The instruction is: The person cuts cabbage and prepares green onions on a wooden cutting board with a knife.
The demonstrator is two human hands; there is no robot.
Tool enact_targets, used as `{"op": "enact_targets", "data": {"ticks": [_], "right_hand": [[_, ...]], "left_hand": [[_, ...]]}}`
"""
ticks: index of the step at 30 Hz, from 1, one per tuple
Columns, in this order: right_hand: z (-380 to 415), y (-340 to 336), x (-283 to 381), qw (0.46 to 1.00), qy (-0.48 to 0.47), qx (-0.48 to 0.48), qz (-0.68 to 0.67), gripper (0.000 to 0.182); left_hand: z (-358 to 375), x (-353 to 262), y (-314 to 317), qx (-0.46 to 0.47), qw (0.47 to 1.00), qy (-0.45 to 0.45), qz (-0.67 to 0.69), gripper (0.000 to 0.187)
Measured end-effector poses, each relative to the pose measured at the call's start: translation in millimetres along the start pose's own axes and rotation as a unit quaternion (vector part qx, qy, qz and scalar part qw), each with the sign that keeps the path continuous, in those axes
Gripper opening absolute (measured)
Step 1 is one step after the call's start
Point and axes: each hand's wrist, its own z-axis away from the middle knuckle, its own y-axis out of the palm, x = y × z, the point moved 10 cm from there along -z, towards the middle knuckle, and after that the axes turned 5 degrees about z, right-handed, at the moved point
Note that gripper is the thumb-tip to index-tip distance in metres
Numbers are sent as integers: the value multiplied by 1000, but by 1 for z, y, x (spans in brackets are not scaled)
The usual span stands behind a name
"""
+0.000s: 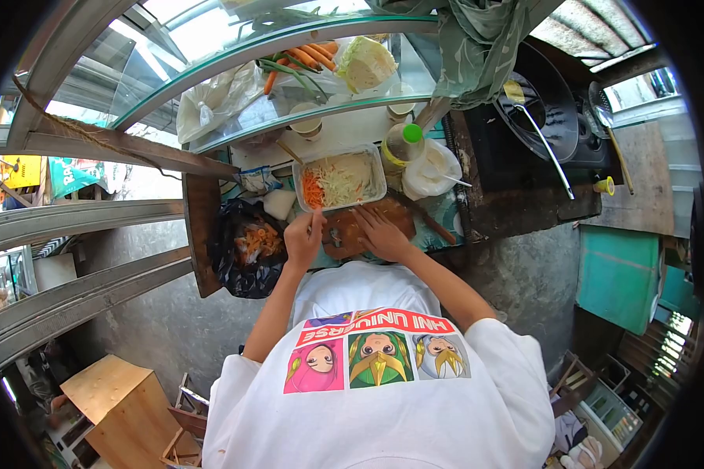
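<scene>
A clear plastic container holds shredded carrot on its left side and shredded cabbage beside it. My left hand is at the container's front left corner, fingers closed together; what they hold, if anything, is too small to make out. My right hand lies flat with its fingers stretched out on a brown wooden cutting board, just in front of the container. A knife with a dark wooden handle lies to the right of the board.
A black plastic bag with orange peelings stands at the left. Behind the container are a green-capped bottle and a white bag. Carrots and a cut cabbage sit on the glass shelf. A wok is at the right.
</scene>
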Motion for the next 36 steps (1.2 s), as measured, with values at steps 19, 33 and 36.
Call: {"op": "enact_targets", "data": {"ticks": [19,33,36], "right_hand": [[31,14,8,976,-114,10,186,16],[-80,-125,17,943,-3,-184,-278,10],[-67,-150,37,938,-115,-308,-109,9]], "left_hand": [[33,51,30,127,988,-84,22,23],[41,45,70,304,930,-12,-206,19],[40,47,78,313,924,-3,-218,19]]}}
